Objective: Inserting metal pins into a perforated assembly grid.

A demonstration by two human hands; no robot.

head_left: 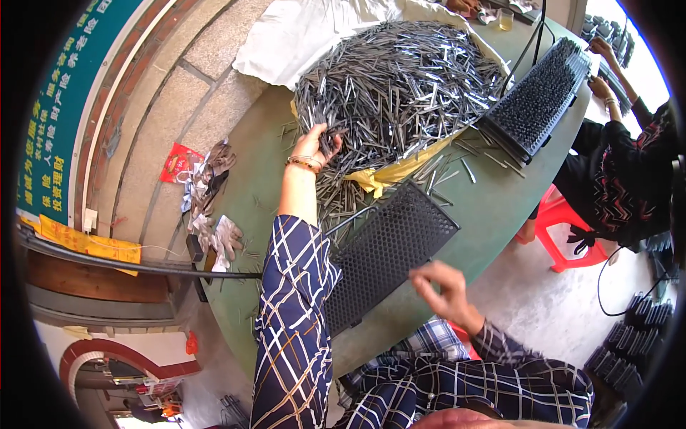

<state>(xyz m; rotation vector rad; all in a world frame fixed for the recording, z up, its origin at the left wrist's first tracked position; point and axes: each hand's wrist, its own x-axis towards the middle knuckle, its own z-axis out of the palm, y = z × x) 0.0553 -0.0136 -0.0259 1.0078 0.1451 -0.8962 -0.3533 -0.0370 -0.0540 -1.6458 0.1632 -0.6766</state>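
Observation:
A large heap of thin, dark grey metal strips [400, 86] lies on a yellow-edged sack [389, 174] on the green table. At its near left edge, my left hand [315, 148] has its fingers bent around a few strips. Closer to me is a flat black tray with a grid of round holes [389, 254]; its left end is partly behind my left sleeve. Just off the tray's right edge hovers my right hand [444, 289], its fingers curled in. It is slightly blurred, and anything inside the fingers is hidden.
A second black tray [536, 100], filled with upright pieces, stands at the far right by another person's hands [602, 86]. Work gloves [221, 239] and a red packet [180, 163] lie at left. A glass [505, 20] sits at the back; a red stool [568, 232] stands beyond the table.

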